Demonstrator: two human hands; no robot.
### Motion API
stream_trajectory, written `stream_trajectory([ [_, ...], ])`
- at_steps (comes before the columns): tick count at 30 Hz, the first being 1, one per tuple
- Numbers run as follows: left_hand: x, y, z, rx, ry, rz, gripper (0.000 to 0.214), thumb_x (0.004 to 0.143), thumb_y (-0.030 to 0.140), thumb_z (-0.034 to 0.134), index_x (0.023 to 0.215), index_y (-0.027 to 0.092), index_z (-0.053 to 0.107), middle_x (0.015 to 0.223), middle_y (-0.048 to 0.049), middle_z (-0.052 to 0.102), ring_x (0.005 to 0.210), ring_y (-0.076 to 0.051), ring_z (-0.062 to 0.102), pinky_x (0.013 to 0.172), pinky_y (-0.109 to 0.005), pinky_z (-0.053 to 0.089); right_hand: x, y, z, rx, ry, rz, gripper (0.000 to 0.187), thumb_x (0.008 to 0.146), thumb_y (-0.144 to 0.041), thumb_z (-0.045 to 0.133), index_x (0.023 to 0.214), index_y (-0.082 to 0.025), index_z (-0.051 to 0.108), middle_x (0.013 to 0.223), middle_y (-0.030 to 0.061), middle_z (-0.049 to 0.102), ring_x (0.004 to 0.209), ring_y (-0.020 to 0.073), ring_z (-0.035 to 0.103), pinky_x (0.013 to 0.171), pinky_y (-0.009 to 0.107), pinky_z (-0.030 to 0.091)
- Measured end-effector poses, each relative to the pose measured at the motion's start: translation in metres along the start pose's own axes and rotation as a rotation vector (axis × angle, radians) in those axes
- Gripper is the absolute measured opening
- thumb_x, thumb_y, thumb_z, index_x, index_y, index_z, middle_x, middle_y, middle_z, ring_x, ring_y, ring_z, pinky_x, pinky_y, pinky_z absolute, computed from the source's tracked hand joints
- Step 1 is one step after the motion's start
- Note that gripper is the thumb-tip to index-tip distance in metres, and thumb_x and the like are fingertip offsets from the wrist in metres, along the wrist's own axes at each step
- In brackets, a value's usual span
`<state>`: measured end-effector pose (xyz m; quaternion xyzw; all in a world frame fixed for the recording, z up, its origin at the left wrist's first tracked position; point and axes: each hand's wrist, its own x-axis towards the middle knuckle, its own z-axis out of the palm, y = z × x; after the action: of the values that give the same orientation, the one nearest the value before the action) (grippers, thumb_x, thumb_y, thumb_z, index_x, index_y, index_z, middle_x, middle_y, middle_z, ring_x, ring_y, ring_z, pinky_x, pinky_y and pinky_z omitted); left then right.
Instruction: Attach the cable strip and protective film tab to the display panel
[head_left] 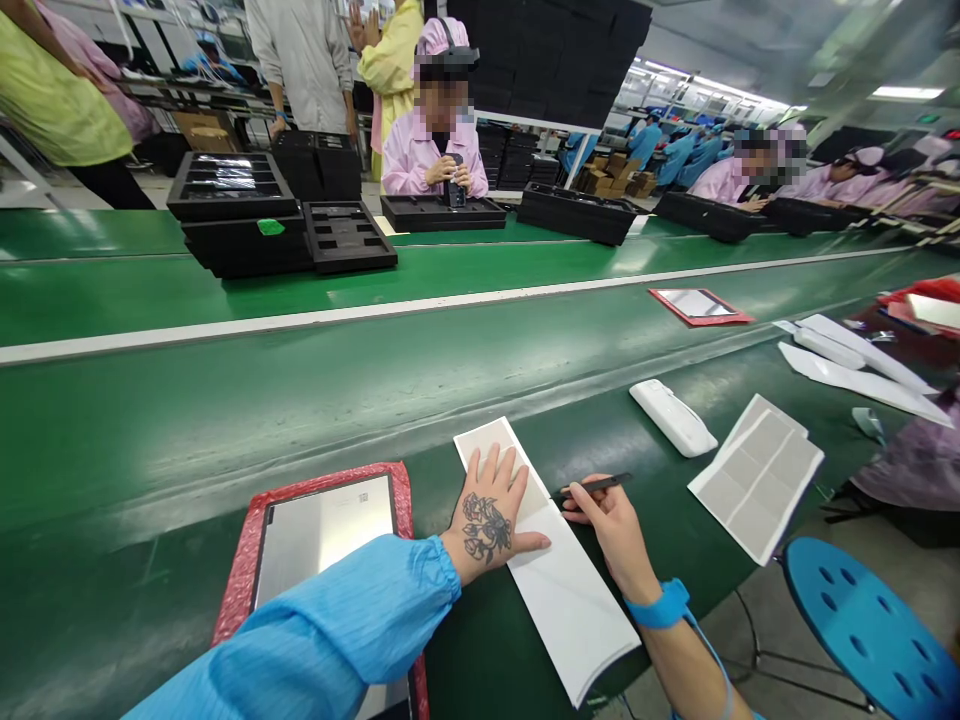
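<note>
My left hand (491, 510) lies flat with fingers spread on a long white folded sheet (574, 610), which runs diagonally to the table's front edge and curls up at its near end. Closed around a slim black pen-like tool (609, 482) is my right hand (611, 525), at the sheet's right edge. The tool's tip meets that edge near a crease; whether it is a pen or a blade cannot be made out. Left of the sheet, partly under my blue left sleeve, a flat silvery panel (330, 525) rests on red bubble wrap (244, 560).
Right of my hands are a white oblong case (673, 417), grey-patterned sheets (757, 480) and white strips (862, 375). A second red-edged panel (697, 305) lies farther back. Black trays (240, 215) are stacked across the green table (450, 350), where a person sits. A blue stool (862, 620) stands front right.
</note>
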<state>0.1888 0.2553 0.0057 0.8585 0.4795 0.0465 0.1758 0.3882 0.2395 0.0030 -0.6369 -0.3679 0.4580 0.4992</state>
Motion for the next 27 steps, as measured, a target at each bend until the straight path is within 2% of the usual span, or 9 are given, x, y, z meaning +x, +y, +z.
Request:
stream_trajectory([
  [3,0.0,-0.001,0.002,0.0,0.004,0.005,0.1,0.087,0.081,0.063,0.161,0.015,0.047,0.17,-0.0198,0.034,0.16,-0.044,0.029,0.133,-0.061,0.027,0.001,0.002,0.001,-0.018,0.002,-0.004,0.07,0.046,-0.078,0.096,0.08,-0.027,0.062,0.072,-0.0002,0.074,0.066,0.0239,0.07,0.059,0.04,0.068],
  [7,0.001,-0.002,0.006,0.003,0.031,0.008,0.099,0.087,0.081,0.065,0.16,0.016,0.049,0.17,-0.0194,0.036,0.159,-0.044,0.031,0.132,-0.061,0.028,0.001,0.003,0.002,-0.038,-0.02,0.003,0.069,0.046,-0.077,0.097,0.079,-0.027,0.063,0.068,-0.0009,0.072,0.063,0.0225,0.07,0.057,0.036,0.065],
  [15,0.0,-0.003,0.014,-0.003,0.049,0.016,0.099,0.088,0.081,0.063,0.16,0.015,0.048,0.171,-0.0195,0.035,0.159,-0.044,0.03,0.133,-0.06,0.026,0.006,0.001,0.004,-0.048,-0.06,0.015,0.068,0.05,-0.075,0.096,0.082,-0.025,0.063,0.073,0.0019,0.073,0.066,0.0228,0.071,0.059,0.035,0.064],
  [18,-0.001,-0.004,0.011,-0.011,0.052,0.022,0.098,0.088,0.08,0.063,0.161,0.015,0.048,0.171,-0.019,0.036,0.159,-0.044,0.031,0.131,-0.06,0.027,0.008,0.0,0.004,-0.054,-0.076,0.021,0.069,0.048,-0.076,0.095,0.081,-0.025,0.061,0.072,0.0015,0.073,0.065,0.0217,0.071,0.059,0.034,0.063],
  [19,0.001,-0.005,0.008,-0.021,0.048,0.02,0.093,0.091,0.077,0.062,0.159,0.016,0.049,0.17,-0.0182,0.039,0.158,-0.043,0.032,0.131,-0.06,0.028,0.008,0.0,0.004,-0.057,-0.082,0.02,0.07,0.048,-0.077,0.095,0.08,-0.025,0.061,0.072,0.0014,0.072,0.064,0.0215,0.07,0.058,0.034,0.063],
  [21,0.008,-0.01,-0.002,-0.042,0.035,0.018,0.065,0.101,0.064,0.053,0.15,0.022,0.061,0.163,-0.0141,0.051,0.152,-0.039,0.043,0.127,-0.057,0.035,0.008,-0.001,0.005,-0.066,-0.094,0.012,0.069,0.049,-0.078,0.094,0.08,-0.025,0.061,0.072,0.0013,0.072,0.063,0.0212,0.07,0.057,0.034,0.063],
  [23,0.02,-0.018,-0.014,-0.053,0.02,0.02,0.042,0.107,0.044,0.045,0.131,0.028,0.075,0.144,-0.0111,0.066,0.137,-0.034,0.056,0.116,-0.053,0.047,0.008,-0.004,0.005,-0.08,-0.106,-0.008,0.069,0.05,-0.078,0.093,0.08,-0.026,0.061,0.071,0.0008,0.071,0.062,0.0211,0.069,0.056,0.034,0.062],
  [25,0.033,-0.028,-0.025,-0.053,-0.001,0.04,0.037,0.104,0.029,0.047,0.12,0.031,0.08,0.124,-0.0103,0.072,0.119,-0.031,0.065,0.102,-0.045,0.055,0.009,-0.007,0.007,-0.103,-0.116,-0.041,0.067,0.052,-0.078,0.092,0.08,-0.026,0.061,0.069,0.0002,0.069,0.06,0.0212,0.068,0.053,0.034,0.061],
  [27,0.044,-0.036,-0.031,-0.048,-0.03,0.071,0.039,0.098,0.022,0.053,0.124,0.033,0.079,0.113,-0.0088,0.072,0.105,-0.027,0.068,0.091,-0.037,0.057,0.009,-0.011,0.009,-0.132,-0.12,-0.09,0.065,0.054,-0.079,0.09,0.078,-0.026,0.061,0.065,0.0001,0.068,0.057,0.022,0.066,0.05,0.035,0.059],
])
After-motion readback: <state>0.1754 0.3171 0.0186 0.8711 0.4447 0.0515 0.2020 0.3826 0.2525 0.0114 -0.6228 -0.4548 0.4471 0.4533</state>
